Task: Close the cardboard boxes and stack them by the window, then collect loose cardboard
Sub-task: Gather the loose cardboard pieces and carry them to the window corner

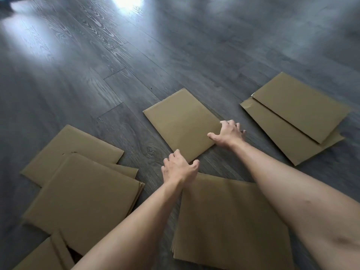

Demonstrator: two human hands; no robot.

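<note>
Between both hands (180,166) (228,133): cardboard sheet (181,123).

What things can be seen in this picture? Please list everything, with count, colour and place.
middle cardboard sheet: one, brown, flat on the floor, centre
right cardboard sheets: two overlapping, brown, right
left cardboard sheets: several overlapping, brown, left
near cardboard stack: one pile, brown, under the forearms
corner cardboard: count unclear, brown, bottom left
floor: dark grey wood planks, with light glare
hands: left hand at the near corner of the middle sheet, right hand on its right edge
</note>
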